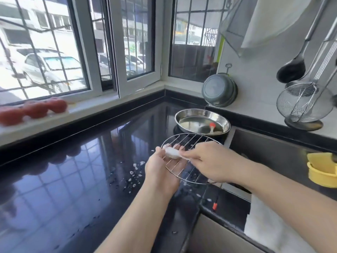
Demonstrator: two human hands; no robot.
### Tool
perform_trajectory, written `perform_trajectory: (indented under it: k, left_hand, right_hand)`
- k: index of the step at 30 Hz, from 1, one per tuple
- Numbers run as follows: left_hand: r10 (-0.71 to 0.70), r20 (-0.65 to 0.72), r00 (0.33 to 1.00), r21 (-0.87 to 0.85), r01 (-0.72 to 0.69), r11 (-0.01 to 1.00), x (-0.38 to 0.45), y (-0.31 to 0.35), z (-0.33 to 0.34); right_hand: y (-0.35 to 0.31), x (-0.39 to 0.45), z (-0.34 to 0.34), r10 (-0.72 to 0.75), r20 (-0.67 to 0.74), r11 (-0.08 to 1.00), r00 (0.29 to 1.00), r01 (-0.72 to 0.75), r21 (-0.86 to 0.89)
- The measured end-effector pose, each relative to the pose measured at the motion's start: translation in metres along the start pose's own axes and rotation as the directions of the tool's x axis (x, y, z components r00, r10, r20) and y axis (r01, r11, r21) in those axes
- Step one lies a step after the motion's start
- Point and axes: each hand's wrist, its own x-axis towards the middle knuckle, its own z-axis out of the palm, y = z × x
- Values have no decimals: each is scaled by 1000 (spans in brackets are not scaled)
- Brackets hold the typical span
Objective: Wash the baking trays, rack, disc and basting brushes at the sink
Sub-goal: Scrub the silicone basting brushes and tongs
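While the round rack (189, 157) hangs over the dark surface (73, 170) just left of the sink (273, 154) | left hand (162, 168) props it from beneath, fingers relaxed | right hand (209, 161) pinches a soapy cloth (172, 152) | step: scrubbing rack | next: likely rinse.
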Motion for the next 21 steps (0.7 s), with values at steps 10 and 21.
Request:
perform_trajectory:
  k: [10,21]
  left_hand:
    - [-1,-53,999,23,2,1000,8,0,5]
    - [-30,11,999,25,30,999,16,2,-1]
  right_hand:
    - [8,7,3,70,-41,998,997,-70,5]
    - [36,35,-12,203,-75,977,976,-207,-52]
